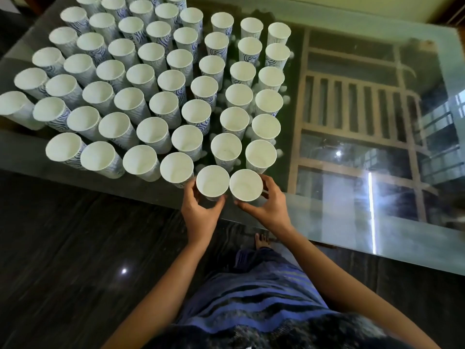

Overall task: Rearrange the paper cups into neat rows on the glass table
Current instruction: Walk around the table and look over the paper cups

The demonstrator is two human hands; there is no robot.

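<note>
Grips one paper cup (212,183) with the left hand (201,210), fingers curled round its wall, and a second cup (246,185) with the right hand (269,205), thumb and fingers wrapped likewise. Holds both upright, rims touching, at the near edge of the glass table (352,222), just in front of two columns of cups. Faces many more upright cups (141,74) in slanting rows across the table's left part, beside a dark floor (75,248).
</note>
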